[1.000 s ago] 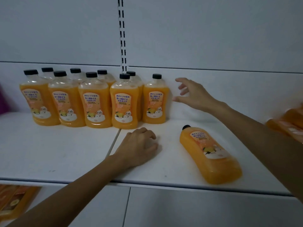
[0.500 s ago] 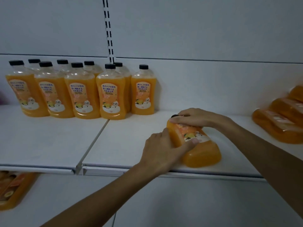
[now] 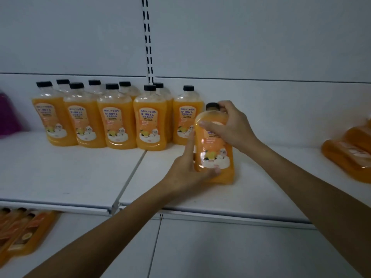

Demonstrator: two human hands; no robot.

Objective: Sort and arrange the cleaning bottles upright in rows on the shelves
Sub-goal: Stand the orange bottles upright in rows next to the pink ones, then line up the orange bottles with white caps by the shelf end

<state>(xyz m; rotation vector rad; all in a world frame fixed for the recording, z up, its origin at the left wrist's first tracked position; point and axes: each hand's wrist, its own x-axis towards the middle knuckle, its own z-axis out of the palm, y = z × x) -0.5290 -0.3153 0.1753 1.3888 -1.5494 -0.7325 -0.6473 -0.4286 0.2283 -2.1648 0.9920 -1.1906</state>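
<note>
Bottle between row and front edge

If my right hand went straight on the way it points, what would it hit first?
Probably the upright bottle at the row's right end: the right hand, gripping the held bottle near its cap, points left toward it. Depth is unclear.

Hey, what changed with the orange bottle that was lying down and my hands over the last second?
The bottle that lay flat is now upright. The left hand grips its lower side and the right hand its shoulder; a second ago both were empty. The standing bottles and the stack lying at right stayed put.
</note>
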